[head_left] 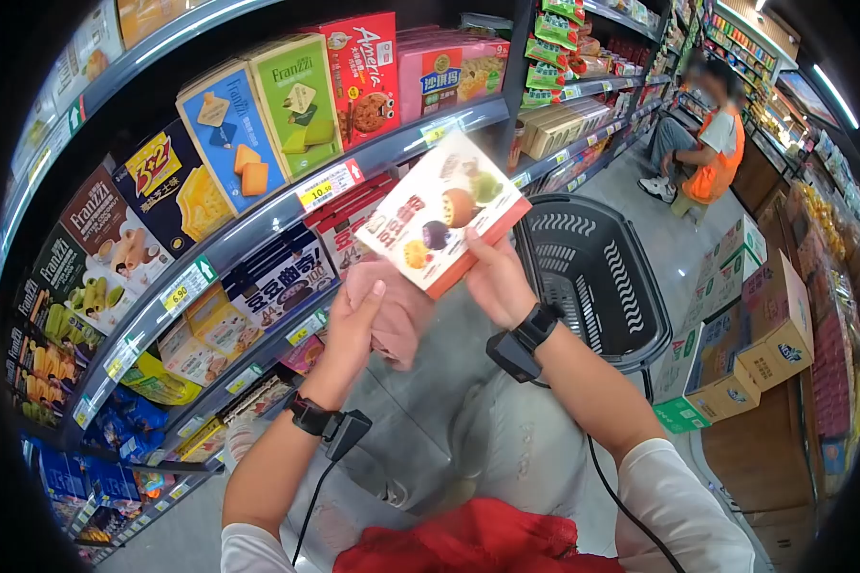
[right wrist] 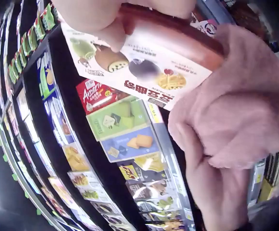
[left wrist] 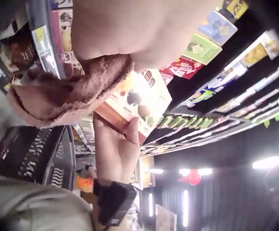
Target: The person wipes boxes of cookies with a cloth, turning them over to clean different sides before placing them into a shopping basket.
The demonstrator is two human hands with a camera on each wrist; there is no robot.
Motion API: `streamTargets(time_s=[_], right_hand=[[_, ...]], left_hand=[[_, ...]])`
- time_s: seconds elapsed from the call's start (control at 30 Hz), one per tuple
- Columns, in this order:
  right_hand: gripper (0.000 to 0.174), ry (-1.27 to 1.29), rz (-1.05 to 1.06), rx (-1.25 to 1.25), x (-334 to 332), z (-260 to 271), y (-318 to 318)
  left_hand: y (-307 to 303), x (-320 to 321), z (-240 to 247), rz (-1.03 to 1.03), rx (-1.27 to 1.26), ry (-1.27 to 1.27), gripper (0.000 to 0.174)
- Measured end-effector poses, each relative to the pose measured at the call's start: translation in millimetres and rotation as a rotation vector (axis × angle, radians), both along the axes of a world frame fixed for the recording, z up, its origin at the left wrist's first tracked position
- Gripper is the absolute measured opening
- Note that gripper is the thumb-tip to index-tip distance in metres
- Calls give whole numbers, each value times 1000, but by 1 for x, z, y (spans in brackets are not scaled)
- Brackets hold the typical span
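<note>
My right hand (head_left: pixel 500 282) grips a white box of cookies (head_left: pixel 440 205) by its red-brown side, thumb over the front face. Round cookies and fruit are printed on that face, and the box is tilted in front of the shelf. A pink cloth (head_left: pixel 397 315) is bunched in my left hand (head_left: pixel 352 329), its thumb lying along the outside. In the right wrist view, the cloth (right wrist: pixel 240 96) covers one end of the box (right wrist: pixel 139 62). The left wrist view has a loose fold of the cloth (left wrist: pixel 72 94) hanging beside the box (left wrist: pixel 139 103).
Shelves on the left carry several biscuit boxes, among them a blue one (head_left: pixel 229 138) and a green one (head_left: pixel 296 105), above price tags (head_left: pixel 330 186). A black shopping basket (head_left: pixel 597 277) stands on the right. Beyond it are stacked cartons (head_left: pixel 736 353) and a seated person in an orange vest (head_left: pixel 721 148).
</note>
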State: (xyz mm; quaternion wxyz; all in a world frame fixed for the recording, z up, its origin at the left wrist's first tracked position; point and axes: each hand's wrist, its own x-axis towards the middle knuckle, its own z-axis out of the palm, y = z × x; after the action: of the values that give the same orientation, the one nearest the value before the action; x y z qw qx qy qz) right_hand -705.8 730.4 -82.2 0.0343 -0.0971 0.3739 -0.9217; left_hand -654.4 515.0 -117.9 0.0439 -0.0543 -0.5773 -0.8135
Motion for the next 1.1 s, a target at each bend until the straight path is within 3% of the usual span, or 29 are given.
streamTargets(time_s=[0.13,0.23,0.37,0.63,0.7,0.8,0.93,1.03,1.1], right_hand=[[51,58,170,144,5,-1,-4],[50,77,274,228,8,1,-3],[51,69,256,276,16,-1,-11],[52,26,183,222,8,3,-4],[55,62,139,286,4,3,5],[63,134,56,411,-1,0,13],[74,189,57,566,-2,-7,14],[74,314,90,674,-2,-7,10],[65,405,44,841,9,1,1]], left_hand=[[-6,4,18,-31,336,-172,41],[-26,-8,17,21,397,-161,43],[-36,-14,11,70,480,-158,46],[11,15,-8,-122,367,-276,47],[-2,9,-5,-133,354,-279,48],[-21,-1,12,38,304,-188,48],[-32,-10,7,78,-46,-20,46],[-28,-9,1,114,-97,-16,46],[-28,-13,4,74,9,-16,47]])
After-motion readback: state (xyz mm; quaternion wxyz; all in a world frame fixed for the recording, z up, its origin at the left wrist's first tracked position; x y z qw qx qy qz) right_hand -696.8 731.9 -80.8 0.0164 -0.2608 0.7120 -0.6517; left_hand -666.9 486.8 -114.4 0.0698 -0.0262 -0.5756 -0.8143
